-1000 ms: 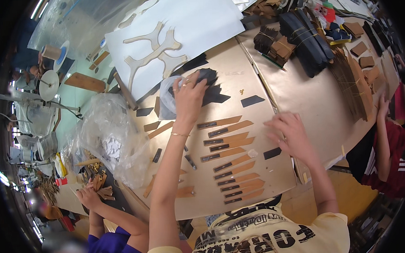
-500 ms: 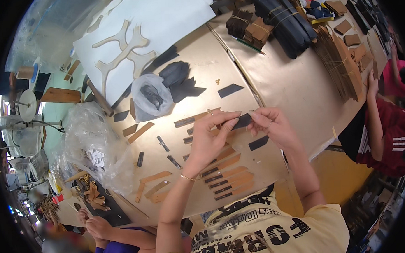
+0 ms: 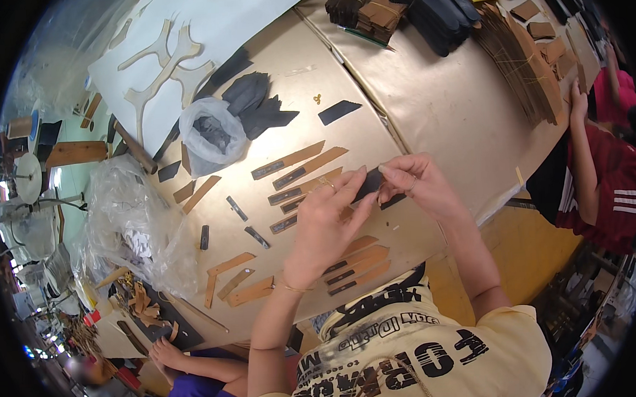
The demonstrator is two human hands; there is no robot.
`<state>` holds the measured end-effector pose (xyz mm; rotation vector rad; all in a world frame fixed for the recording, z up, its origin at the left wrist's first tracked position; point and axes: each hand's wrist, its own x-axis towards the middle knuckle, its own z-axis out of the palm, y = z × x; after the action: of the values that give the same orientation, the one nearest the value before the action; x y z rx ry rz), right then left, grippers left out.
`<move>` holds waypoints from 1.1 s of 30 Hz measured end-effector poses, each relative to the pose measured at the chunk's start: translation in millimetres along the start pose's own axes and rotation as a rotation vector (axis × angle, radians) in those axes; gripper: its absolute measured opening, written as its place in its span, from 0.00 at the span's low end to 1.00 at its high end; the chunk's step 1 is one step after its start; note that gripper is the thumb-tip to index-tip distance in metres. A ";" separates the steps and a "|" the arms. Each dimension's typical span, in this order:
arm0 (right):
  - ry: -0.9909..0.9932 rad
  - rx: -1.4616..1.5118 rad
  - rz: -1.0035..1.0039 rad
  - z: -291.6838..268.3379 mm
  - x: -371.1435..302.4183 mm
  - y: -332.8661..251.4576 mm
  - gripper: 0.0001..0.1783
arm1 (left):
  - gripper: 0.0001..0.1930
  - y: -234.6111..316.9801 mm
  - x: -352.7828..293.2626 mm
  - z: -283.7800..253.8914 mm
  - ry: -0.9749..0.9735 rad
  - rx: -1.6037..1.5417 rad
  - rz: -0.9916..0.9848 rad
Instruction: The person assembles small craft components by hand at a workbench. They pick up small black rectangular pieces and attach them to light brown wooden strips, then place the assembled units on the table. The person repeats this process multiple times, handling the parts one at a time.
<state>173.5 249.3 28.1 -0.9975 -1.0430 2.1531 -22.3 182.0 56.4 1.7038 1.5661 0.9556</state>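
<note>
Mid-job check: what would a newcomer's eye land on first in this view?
Probably the left hand and right hand, near the middle, pinching a small dark piece between them. Then the large white sheet at upper left, bearing pale branching shapes. A cloudy plastic bag sits just to its lower right, beside dark, jagged-edged pieces.

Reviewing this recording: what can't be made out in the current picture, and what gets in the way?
All in the head view:
Full outline of the small flat dark strip: overlapped by the left hand and right hand.
Tan leather-like strips with dark inlays: some partly hidden behind the left hand.
Large white sheet: cut off by the top edge.
Tiny gold-coloured bits: too small to identify.
</note>
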 end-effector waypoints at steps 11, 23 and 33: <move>-0.042 0.301 0.130 -8.5 -9.3 1.1 0.13 | 0.19 2.6 -9.9 14.7 0.119 0.066 0.252; -0.001 -0.610 -0.275 -20.3 -4.4 -47.9 0.12 | 0.15 9.1 -0.2 2.1 0.604 -0.507 -0.124; 0.319 -1.341 -0.598 -24.4 -10.4 25.0 0.04 | 0.13 -11.2 -35.1 1.0 0.570 -0.587 -0.344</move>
<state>195.4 238.3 1.1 -1.2184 -2.2684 0.6038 -28.6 148.2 43.1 0.7613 1.6154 1.6011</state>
